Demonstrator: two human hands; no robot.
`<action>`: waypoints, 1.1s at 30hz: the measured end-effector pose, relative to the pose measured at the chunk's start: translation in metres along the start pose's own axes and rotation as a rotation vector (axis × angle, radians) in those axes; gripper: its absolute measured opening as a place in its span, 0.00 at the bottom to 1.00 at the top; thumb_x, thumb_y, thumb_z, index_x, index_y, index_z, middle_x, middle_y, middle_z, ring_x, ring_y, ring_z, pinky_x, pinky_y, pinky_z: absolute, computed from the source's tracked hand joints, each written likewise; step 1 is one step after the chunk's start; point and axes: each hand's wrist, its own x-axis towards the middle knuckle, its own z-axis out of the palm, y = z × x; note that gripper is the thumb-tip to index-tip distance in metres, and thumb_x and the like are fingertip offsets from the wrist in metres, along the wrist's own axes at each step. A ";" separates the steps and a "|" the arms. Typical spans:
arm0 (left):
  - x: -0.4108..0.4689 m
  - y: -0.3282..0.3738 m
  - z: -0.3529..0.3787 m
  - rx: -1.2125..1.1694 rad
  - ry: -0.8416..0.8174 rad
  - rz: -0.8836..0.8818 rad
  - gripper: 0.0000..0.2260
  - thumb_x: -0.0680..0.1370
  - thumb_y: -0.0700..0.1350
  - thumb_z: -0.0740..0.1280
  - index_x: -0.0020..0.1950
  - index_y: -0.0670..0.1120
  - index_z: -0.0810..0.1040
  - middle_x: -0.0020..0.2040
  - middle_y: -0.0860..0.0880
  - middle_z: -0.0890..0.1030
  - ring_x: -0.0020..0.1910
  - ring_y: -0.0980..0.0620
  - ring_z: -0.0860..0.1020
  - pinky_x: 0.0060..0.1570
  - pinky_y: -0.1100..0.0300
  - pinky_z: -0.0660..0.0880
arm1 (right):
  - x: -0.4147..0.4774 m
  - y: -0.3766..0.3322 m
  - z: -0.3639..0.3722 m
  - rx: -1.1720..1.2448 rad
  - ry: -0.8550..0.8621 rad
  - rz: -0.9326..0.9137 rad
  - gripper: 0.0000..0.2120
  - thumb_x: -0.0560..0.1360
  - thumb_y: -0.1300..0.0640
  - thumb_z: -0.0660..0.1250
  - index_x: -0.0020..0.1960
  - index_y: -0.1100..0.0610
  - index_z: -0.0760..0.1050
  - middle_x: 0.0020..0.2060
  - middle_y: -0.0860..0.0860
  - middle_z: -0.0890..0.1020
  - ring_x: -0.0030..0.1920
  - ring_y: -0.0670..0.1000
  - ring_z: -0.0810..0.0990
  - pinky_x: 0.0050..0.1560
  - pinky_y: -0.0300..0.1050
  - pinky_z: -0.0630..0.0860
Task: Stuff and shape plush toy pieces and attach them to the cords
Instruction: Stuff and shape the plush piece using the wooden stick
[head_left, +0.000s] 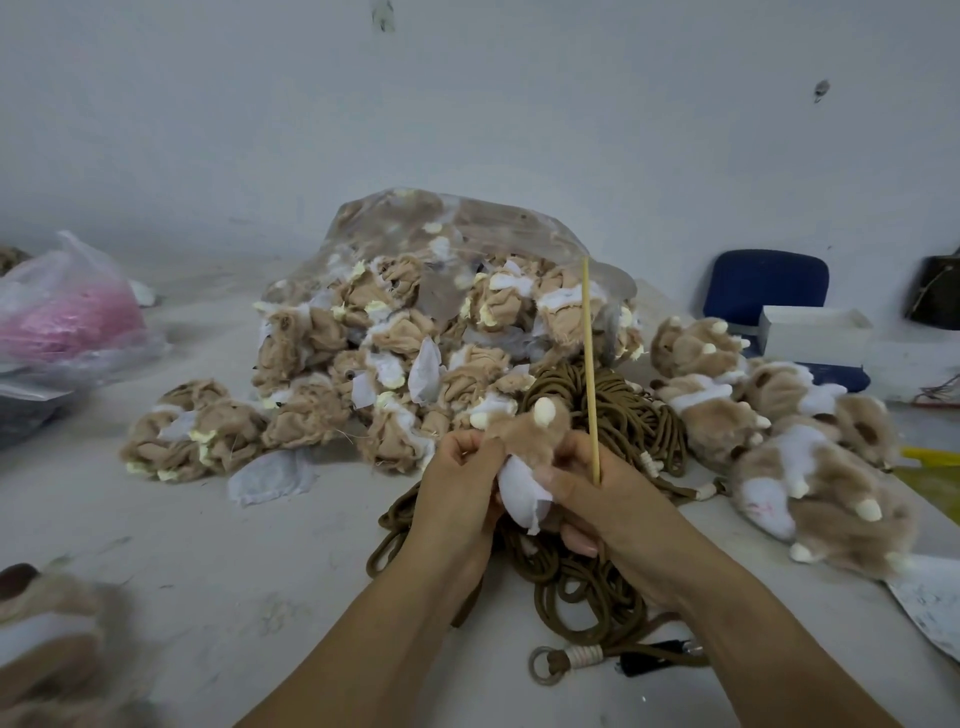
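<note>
Where both hands meet: a tan and white plush piece (524, 452) sits low in the middle of the view, above the cords (597, 587), white end down and two cream nubs sticking up from the tan end.
Left hand (457, 493): curled fingers pinch the tan fur on the piece's left side.
Right hand (613, 509): wraps the piece from the right, thumb across the white cloth and fingers tucked beneath; it also holds a thin stick (590, 364).
Stick: pale, nearly upright, lower end in the right hand, tip up in front of the clear bag (467, 223).
Cords: brown, in loose coils on the table (208, 545) under the hands; a metal ring (545, 667) with white binding lies at the near end.
Unstuffed pieces (363, 364): limp tan skins with white and yellow scraps, spilling from the clear bag behind the cords and spreading left.
Stuffed toys (779, 441): plump tan and white ones heaped at the right, just beside the cords.
Left edge: a thin bag (67, 312) with something pink inside.
Far right: a blue chair (763, 286) against the wall, a white box (815, 332) in front of it.
</note>
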 end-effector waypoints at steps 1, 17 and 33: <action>-0.001 0.001 0.000 -0.002 0.008 0.001 0.02 0.80 0.38 0.64 0.48 0.41 0.75 0.35 0.48 0.83 0.31 0.54 0.82 0.31 0.61 0.79 | -0.001 0.000 -0.002 -0.020 -0.034 0.002 0.15 0.74 0.53 0.70 0.58 0.56 0.73 0.36 0.48 0.77 0.28 0.43 0.70 0.24 0.36 0.66; -0.012 0.007 0.001 0.121 -0.369 0.018 0.17 0.70 0.49 0.75 0.54 0.45 0.76 0.51 0.43 0.82 0.49 0.48 0.81 0.54 0.51 0.78 | 0.001 0.003 -0.010 -0.088 0.236 0.043 0.12 0.77 0.54 0.65 0.59 0.54 0.74 0.37 0.46 0.84 0.32 0.41 0.80 0.30 0.35 0.74; -0.014 0.012 0.002 0.333 -0.268 0.124 0.10 0.72 0.48 0.72 0.41 0.48 0.71 0.37 0.50 0.75 0.36 0.54 0.73 0.36 0.60 0.71 | 0.002 0.007 -0.010 0.102 0.126 0.042 0.09 0.77 0.55 0.65 0.55 0.56 0.76 0.26 0.47 0.73 0.22 0.42 0.64 0.21 0.34 0.62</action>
